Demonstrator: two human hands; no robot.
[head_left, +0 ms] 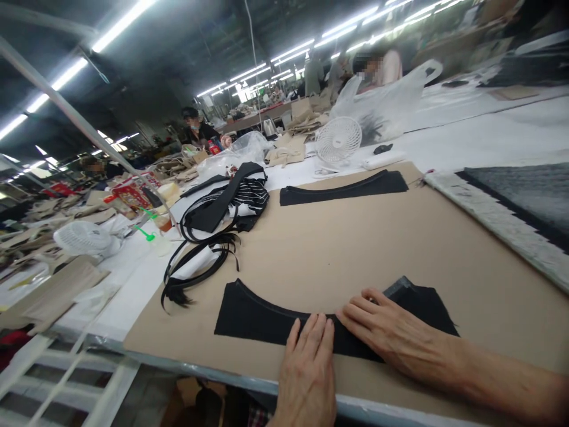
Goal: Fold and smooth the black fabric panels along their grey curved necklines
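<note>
A curved black fabric piece (pixel 258 317) lies on the tan board in front of me. Its upper curved edge is folded over into a narrow rim, while a greyish strip stands up near the right end. My left hand (pixel 309 367) rests on the middle of the piece, fingers stretched flat with their tips at the curved edge. Just right of it, my right hand (pixel 391 332) has its bent fingers pressed together on the folded edge; its thumb is hidden. A similar black fabric piece (pixel 344 188) lies farther back on the board.
The tan board (pixel 355 249) covers the near tabletop. Black strips (pixel 200 270) and dark fabric pieces (pixel 226 201) lie at its left. Behind stand a white fan (pixel 338 140) and a plastic bag (pixel 386 107). A grey-black stack (pixel 524 201) is at right. Other people sit farther back.
</note>
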